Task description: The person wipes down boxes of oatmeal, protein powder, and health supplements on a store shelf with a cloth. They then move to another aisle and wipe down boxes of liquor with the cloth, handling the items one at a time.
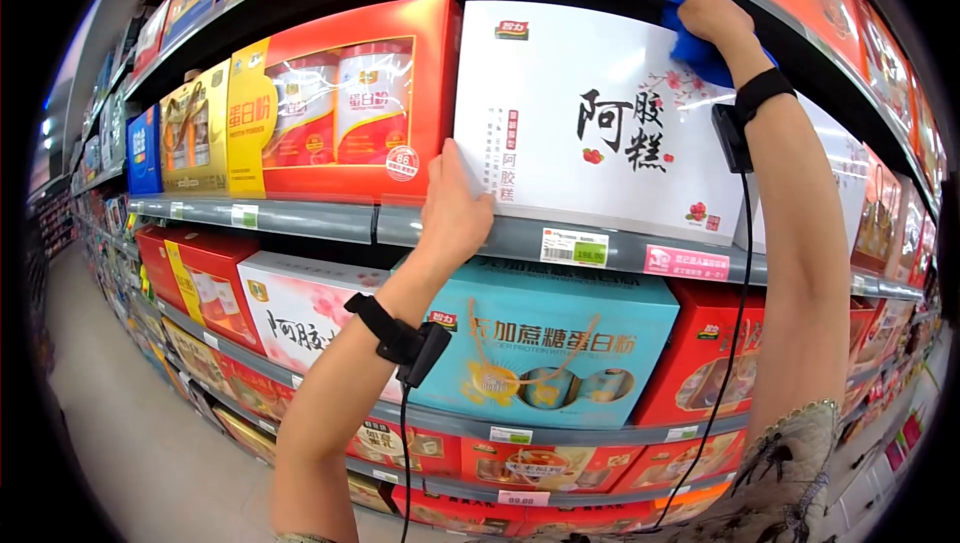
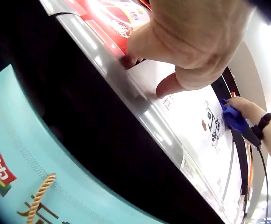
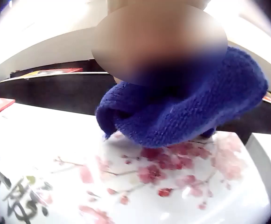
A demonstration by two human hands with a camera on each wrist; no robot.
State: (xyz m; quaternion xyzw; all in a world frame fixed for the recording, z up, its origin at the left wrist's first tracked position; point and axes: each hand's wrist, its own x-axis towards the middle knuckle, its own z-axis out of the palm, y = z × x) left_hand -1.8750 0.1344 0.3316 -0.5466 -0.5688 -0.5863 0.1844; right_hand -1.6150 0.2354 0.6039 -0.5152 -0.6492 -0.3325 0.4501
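Note:
A large white gift box (image 1: 590, 133) with black lettering and pink blossoms stands on the upper shelf. My left hand (image 1: 455, 205) grips its lower left edge. In the left wrist view the thumb (image 2: 170, 86) lies on the white front, while the fingertips (image 2: 130, 60) reach in beside the red box. Up at the box's top right corner, my right hand (image 1: 715, 18) holds a bunched blue cloth (image 1: 700, 58). Seen from the right wrist, the cloth (image 3: 172, 112) lies against the blossom print along the top edge; the hand there is blurred.
A red protein powder box (image 1: 350, 103) stands close on the left, another white box (image 1: 825, 163) on the right. Price tags (image 1: 575, 247) line the shelf edge (image 1: 440, 227). Below stands a turquoise box (image 1: 550, 343) with a rope handle. Black cables hang from both wrists.

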